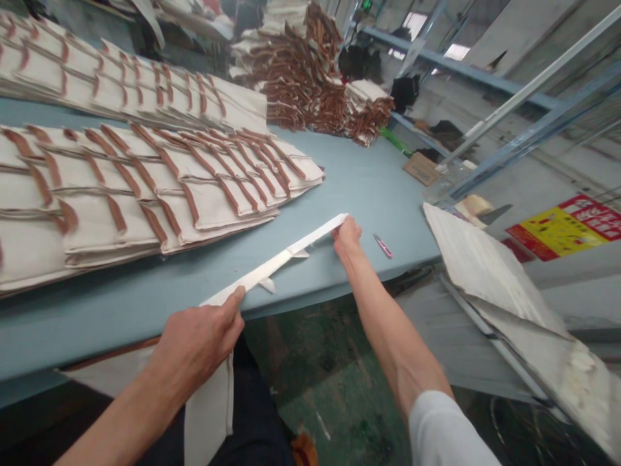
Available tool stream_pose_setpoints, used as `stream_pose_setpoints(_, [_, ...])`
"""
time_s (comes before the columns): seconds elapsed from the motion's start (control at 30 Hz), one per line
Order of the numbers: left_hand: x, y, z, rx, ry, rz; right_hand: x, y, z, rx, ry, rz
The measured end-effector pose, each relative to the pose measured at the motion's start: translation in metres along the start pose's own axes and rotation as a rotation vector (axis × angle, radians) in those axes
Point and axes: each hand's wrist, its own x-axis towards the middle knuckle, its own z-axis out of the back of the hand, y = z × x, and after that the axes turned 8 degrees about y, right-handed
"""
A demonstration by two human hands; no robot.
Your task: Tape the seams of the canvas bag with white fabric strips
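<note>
Your left hand (198, 340) and right hand (347, 234) each pinch one end of the fabric strip (279, 261) (stretched between them), pink clippers (383, 246) just right.

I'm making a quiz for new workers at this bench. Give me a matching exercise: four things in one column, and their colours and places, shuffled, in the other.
Things
1. fabric strip
2. small tool
3. stacked bags
4. poster

Descriptions
A. yellow and red, beyond the table
B. pink, lying on the table beside the right hand
C. white, stretched between the left hand and the right hand
D. cream with brown handles, in overlapping rows

Pairs: 1-C, 2-B, 3-D, 4-A
</note>
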Motion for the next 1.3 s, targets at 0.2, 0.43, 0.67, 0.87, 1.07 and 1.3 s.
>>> stream_pose_setpoints(0.2, [0.002, 0.0, 0.0, -0.001, 0.031, 0.011, 0.028, -0.004, -0.005, -0.066, -0.062, 0.004])
stream_pose_setpoints(0.43, [0.003, 0.0, -0.003, -0.013, 0.063, 0.017, 0.061, 0.038, -0.008, -0.119, -0.175, 0.077])
stream_pose_setpoints(0.67, [0.003, 0.0, -0.005, -0.008, 0.056, 0.024, 0.037, 0.095, 0.007, -0.084, -0.1, 0.233])
stream_pose_setpoints(0.87, [-0.008, 0.001, -0.014, -0.065, -0.102, 0.09, -0.072, 0.105, 0.007, -0.005, 0.147, 0.34])
stream_pose_setpoints(1.07, [-0.048, 0.023, -0.06, -0.411, -0.368, 0.112, -0.206, 0.095, 0.004, 0.26, 0.576, 0.264])
stream_pose_setpoints(1.3, [-0.037, 0.046, -0.074, -0.705, -0.503, 0.113, -0.28, 0.053, 0.008, 0.001, 0.812, 0.127])
